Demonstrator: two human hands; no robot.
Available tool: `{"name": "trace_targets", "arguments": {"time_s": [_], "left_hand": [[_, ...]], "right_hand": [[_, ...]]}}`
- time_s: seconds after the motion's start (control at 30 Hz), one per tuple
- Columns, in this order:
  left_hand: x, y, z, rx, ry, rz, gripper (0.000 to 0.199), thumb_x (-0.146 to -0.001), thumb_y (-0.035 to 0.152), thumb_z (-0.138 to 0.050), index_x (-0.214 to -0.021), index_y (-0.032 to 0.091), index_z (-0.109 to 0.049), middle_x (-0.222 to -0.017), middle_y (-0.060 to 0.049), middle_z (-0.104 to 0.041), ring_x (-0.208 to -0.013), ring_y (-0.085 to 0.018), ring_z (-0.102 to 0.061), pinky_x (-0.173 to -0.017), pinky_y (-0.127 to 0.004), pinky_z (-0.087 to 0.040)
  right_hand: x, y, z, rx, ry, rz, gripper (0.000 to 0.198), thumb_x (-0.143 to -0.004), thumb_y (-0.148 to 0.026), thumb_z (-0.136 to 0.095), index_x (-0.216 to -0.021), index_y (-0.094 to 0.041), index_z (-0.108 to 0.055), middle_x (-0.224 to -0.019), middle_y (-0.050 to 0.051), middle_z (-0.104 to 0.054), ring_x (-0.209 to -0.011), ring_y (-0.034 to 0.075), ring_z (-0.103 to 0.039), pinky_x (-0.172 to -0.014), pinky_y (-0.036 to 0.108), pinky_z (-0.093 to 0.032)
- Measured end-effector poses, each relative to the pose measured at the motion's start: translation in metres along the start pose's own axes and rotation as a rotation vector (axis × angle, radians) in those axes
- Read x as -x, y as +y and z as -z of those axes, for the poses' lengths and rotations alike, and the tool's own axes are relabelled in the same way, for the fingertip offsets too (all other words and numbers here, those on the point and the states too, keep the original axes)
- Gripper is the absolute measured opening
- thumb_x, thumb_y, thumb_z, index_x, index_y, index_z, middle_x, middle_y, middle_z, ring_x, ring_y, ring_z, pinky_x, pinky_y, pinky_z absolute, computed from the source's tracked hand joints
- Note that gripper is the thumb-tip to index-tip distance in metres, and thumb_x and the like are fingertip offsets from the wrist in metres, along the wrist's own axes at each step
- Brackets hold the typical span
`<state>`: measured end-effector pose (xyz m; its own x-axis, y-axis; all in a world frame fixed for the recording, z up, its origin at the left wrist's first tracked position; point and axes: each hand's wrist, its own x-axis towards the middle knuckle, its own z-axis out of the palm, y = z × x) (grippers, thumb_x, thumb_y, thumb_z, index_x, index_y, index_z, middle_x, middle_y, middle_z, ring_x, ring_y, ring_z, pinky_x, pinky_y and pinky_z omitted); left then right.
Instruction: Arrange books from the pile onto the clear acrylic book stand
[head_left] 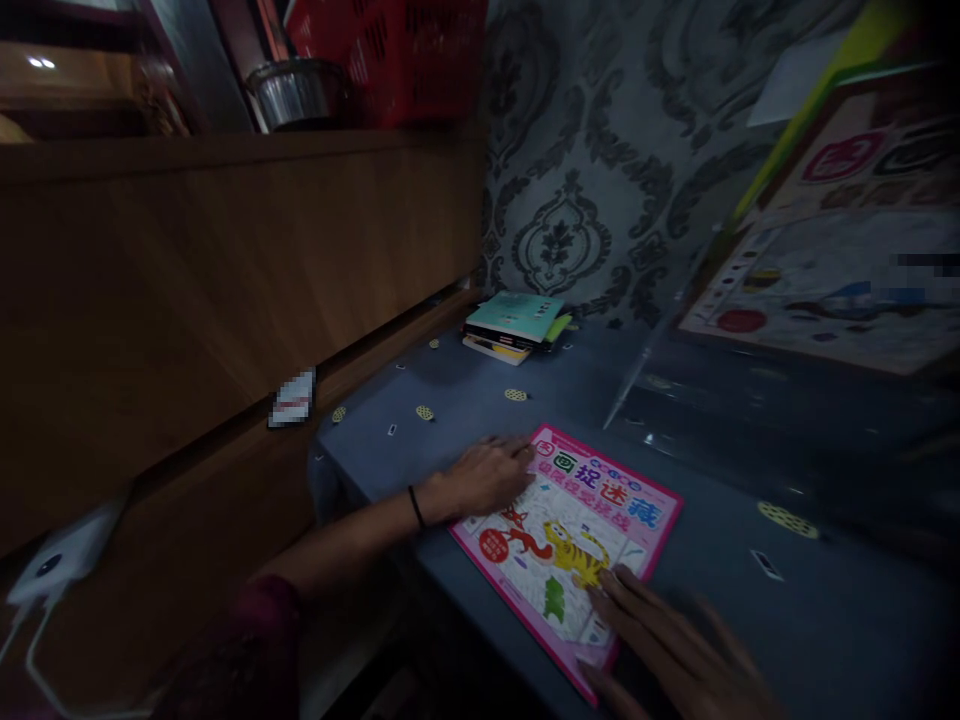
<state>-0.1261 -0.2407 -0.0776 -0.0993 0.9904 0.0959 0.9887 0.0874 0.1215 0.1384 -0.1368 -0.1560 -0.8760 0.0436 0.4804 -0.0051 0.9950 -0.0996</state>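
Note:
A picture book (517,585) with a pink border, a yellow tiger and a red fox on its cover lies flat on the cloth-covered table (465,445), near its front edge. My left hand (491,478), with a dark band at the wrist, rests on the book's upper left edge, its fingers laid flat. Over the lower right edge spreads my right hand (667,640), fingers stretched out and slightly blurred, the fingertips on the cover. Neither hand grips anything visible.
A stack of books (517,315) sits at the table's far corner by the patterned wall (562,240). Clear plastic and another illustrated cover (825,290) fill the right side. On the wooden cabinet (225,280) stand a metal pot (296,95) and a red basket (420,60).

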Motion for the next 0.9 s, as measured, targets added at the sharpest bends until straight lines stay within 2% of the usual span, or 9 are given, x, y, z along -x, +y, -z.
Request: {"name": "trace_targets", "arguments": {"time_s": [0.1,0.17,0.27,0.37,0.47,0.63,0.77,0.9], "left_hand": [[0.0,0.002,-0.005,-0.004,0.03,0.009,0.034,-0.103,0.023,-0.04,-0.132,0.01,-0.051,-0.144,-0.018,-0.056,-0.131,-0.026,-0.055,-0.11,-0.043,-0.044],[0.001,0.003,-0.01,-0.005,0.046,0.018,0.037,-0.102,0.022,-0.04,-0.136,0.01,-0.048,-0.146,-0.018,-0.054,-0.136,-0.027,-0.051,-0.113,-0.044,-0.041],[0.002,0.0,-0.019,0.006,0.069,0.005,0.039,-0.101,0.02,-0.042,-0.138,0.011,-0.047,-0.147,-0.019,-0.053,-0.138,-0.028,-0.05,-0.114,-0.045,-0.04],[0.0,-0.002,-0.026,0.036,0.129,-0.002,0.04,-0.098,0.016,-0.044,-0.137,0.01,-0.049,-0.144,-0.018,-0.056,-0.135,-0.027,-0.052,-0.114,-0.045,-0.041],[-0.002,-0.003,-0.031,0.068,0.189,0.013,0.042,-0.097,0.016,-0.045,-0.138,0.011,-0.049,-0.143,-0.017,-0.058,-0.133,-0.026,-0.055,-0.112,-0.044,-0.043],[-0.003,-0.005,-0.035,0.018,0.201,0.001,0.04,-0.099,0.019,-0.041,-0.137,0.012,-0.05,-0.143,-0.018,-0.057,-0.133,-0.027,-0.054,-0.111,-0.048,-0.043],[-0.002,-0.005,-0.035,-0.031,0.176,0.0,0.041,-0.101,0.022,-0.04,-0.139,0.012,-0.05,-0.144,-0.016,-0.057,-0.134,-0.028,-0.054,-0.111,-0.047,-0.043],[-0.001,-0.006,-0.033,-0.049,0.158,-0.002,0.042,-0.102,0.024,-0.037,-0.14,0.011,-0.05,-0.146,-0.018,-0.056,-0.134,-0.028,-0.054,-0.11,-0.047,-0.043]], "right_hand": [[-0.025,-0.001,-0.002,-0.109,-0.003,-0.096,0.043,-0.098,-0.042,-0.046,-0.133,-0.025,-0.064,-0.134,0.011,-0.067,-0.121,0.03,-0.065,-0.107,0.056,-0.049],[-0.051,0.001,-0.01,-0.159,-0.006,-0.106,0.044,-0.1,-0.037,-0.044,-0.138,-0.021,-0.059,-0.138,0.013,-0.064,-0.126,0.028,-0.061,-0.107,0.051,-0.05],[-0.096,0.01,-0.027,-0.159,-0.004,-0.188,0.051,-0.101,-0.032,-0.036,-0.146,-0.012,-0.049,-0.145,0.019,-0.056,-0.134,0.03,-0.054,-0.108,0.052,-0.05],[-0.133,0.02,-0.041,-0.193,-0.051,-0.194,0.055,-0.1,-0.026,-0.032,-0.153,-0.012,-0.037,-0.15,0.019,-0.05,-0.14,0.029,-0.048,-0.113,0.055,-0.044],[-0.151,0.027,-0.041,-0.216,-0.129,-0.168,0.056,-0.099,-0.023,-0.031,-0.154,-0.011,-0.036,-0.151,0.018,-0.049,-0.143,0.028,-0.044,-0.118,0.055,-0.037],[-0.142,0.037,-0.025,-0.206,-0.155,-0.243,0.059,-0.1,-0.033,-0.038,-0.152,-0.006,-0.038,-0.153,0.022,-0.046,-0.144,0.029,-0.042,-0.12,0.053,-0.034],[-0.115,0.05,-0.018,-0.167,-0.134,-0.334,0.061,-0.1,-0.041,-0.041,-0.151,-0.007,-0.04,-0.151,0.023,-0.047,-0.143,0.032,-0.043,-0.118,0.057,-0.036],[-0.085,0.061,-0.014,-0.153,-0.059,-0.35,0.058,-0.101,-0.042,-0.04,-0.151,-0.013,-0.042,-0.15,0.019,-0.051,-0.141,0.031,-0.046,-0.118,0.056,-0.036]]}}
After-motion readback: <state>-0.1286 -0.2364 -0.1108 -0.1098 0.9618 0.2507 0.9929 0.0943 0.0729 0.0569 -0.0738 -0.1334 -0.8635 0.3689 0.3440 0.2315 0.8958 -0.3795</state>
